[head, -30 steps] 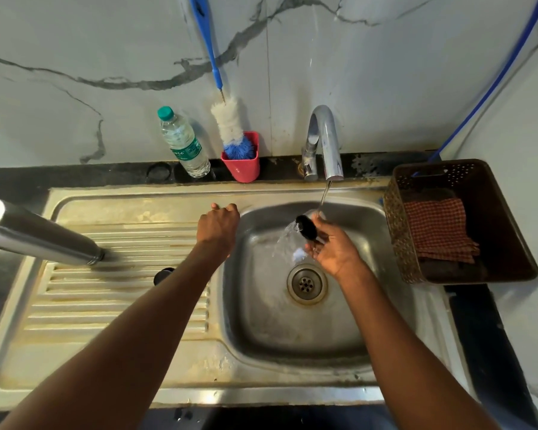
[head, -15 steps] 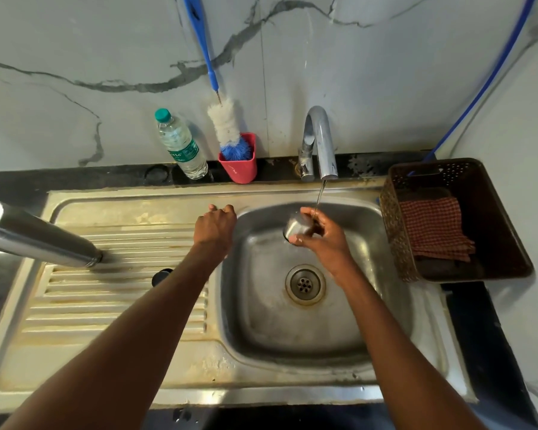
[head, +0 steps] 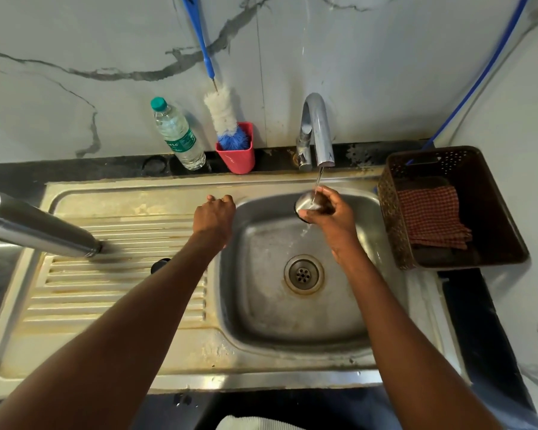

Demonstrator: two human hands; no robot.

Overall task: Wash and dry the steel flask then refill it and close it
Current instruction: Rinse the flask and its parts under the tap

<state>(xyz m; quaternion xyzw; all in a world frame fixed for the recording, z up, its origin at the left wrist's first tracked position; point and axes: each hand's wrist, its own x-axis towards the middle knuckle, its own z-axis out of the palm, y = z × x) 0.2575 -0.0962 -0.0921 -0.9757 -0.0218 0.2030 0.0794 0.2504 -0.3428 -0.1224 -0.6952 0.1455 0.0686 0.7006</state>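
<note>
The steel flask [head: 41, 226] stands on the ribbed drainboard at the left, its open mouth toward the camera. My right hand [head: 331, 215] grips the flask's small steel cap [head: 305, 203] under the thin stream from the tap [head: 319, 131], over the sink basin [head: 261, 305]. Water runs off the cap toward the drain [head: 304, 274]. My left hand [head: 214, 217] rests on the sink rim left of the basin with its fingers curled under, holding nothing. A small black stopper [head: 159, 264] lies on the drainboard, partly behind my left forearm.
A plastic water bottle [head: 177, 136] and a red cup [head: 236, 156] with a blue-handled bottle brush [head: 221, 113] stand at the back ledge. A brown basket [head: 454, 212] with a checked cloth [head: 432, 217] sits right of the sink. A blue hose [head: 479, 72] runs up the wall.
My right hand turned the cap from its black inside facing me to its steel outside and raised it closer under the tap. My left hand stayed put.
</note>
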